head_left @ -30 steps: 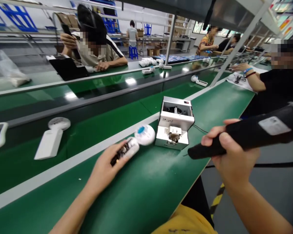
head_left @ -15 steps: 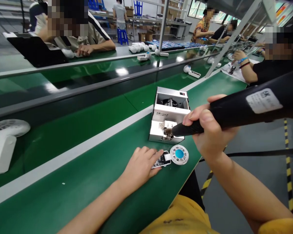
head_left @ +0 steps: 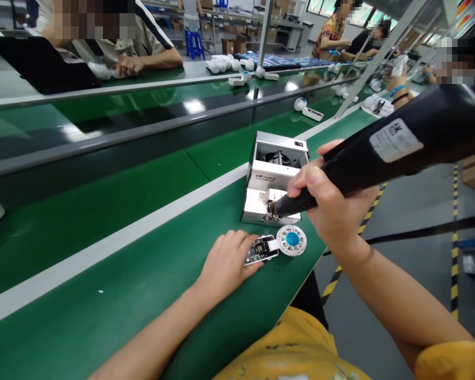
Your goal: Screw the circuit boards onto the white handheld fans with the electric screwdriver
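Observation:
My left hand is closed around the handle end of a small white handheld fan that lies on the green bench. The fan's handle is uncovered, with a dark circuit board showing; its round head has a blue centre. In my right hand is a black electric screwdriver, gripped near its front and slanting down to the left. Its tip meets the front outlet of a silver screw feeder, just beyond the fan. The very end of the tip is hard to make out.
A metal post rises at the bench's far right. Beyond the white edge strip runs a green conveyor carrying another fan. Opposite, a co-worker's hand rests near white fan parts. A black cable crosses on the right.
The view has shifted slightly. My left fingers have drawn back on the handle, baring more of the circuit board. The screwdriver stays at the feeder outlet. A co-worker at right has raised a hand.

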`<state>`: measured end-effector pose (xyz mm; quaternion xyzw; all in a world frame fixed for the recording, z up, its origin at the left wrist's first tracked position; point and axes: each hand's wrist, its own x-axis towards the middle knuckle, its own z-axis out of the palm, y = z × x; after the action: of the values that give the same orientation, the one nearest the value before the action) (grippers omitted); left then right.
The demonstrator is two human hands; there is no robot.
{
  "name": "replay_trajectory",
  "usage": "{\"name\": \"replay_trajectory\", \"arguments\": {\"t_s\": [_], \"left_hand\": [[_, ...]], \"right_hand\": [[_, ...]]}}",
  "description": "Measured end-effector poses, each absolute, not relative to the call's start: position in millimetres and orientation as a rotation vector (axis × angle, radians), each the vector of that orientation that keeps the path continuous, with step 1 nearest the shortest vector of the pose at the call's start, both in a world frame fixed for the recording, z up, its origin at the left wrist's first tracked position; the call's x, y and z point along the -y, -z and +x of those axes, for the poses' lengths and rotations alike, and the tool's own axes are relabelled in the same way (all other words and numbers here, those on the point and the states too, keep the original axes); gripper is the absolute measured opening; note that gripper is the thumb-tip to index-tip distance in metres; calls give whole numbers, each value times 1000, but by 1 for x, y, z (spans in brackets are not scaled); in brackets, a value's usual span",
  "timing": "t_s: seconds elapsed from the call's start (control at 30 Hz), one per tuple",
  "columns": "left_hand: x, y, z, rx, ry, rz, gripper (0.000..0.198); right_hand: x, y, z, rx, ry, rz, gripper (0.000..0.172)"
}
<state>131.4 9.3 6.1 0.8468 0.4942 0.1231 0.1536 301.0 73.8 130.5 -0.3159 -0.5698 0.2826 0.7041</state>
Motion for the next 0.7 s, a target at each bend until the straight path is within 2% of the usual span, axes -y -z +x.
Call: {"name": "replay_trajectory", "arguments": {"t_s": [0.2, 0.7], "left_hand": [[-12, -9, 132, -1385, -359, 2368, 48], [-10, -8, 134, -1414, -375, 2362, 48]], "right_hand": [[-41, -116, 308, 1302, -943, -660, 25], [-48, -86, 298, 1319, -934, -643, 23]]}}
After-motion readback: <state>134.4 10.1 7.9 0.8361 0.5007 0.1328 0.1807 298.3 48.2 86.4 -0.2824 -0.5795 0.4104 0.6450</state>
